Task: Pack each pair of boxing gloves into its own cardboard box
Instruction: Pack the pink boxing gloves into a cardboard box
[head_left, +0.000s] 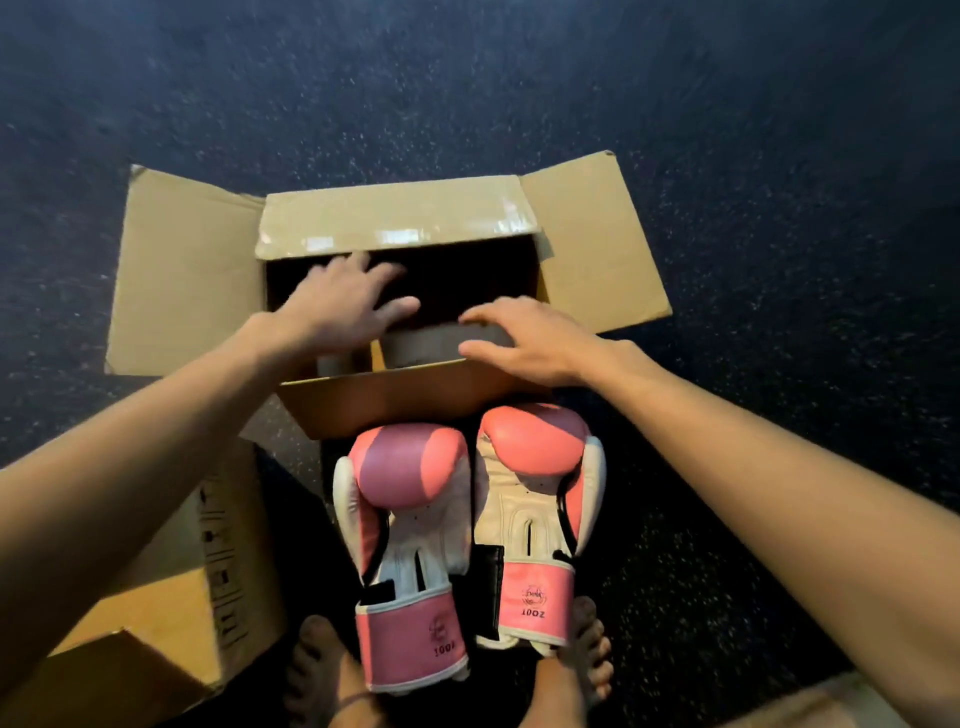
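Note:
An open cardboard box (182, 270) stands on the dark floor ahead of me, its flaps spread out to the sides. My left hand (343, 306) hovers over the box's dark opening with fingers spread and holds nothing. My right hand (524, 338) rests over the near edge of the opening, fingers bent on a grey flap there. Two pink and white boxing gloves lie palm up side by side in front of the box: the left glove (410, 545) and the right glove (537, 514), both marked 10OZ on the cuff.
A second cardboard box (171, 597) sits at the lower left, partly under my left arm. My bare feet (587, 654) stand at the gloves' cuffs. A tan edge (831, 701) shows at the bottom right. Dark speckled floor (779, 156) surrounds everything.

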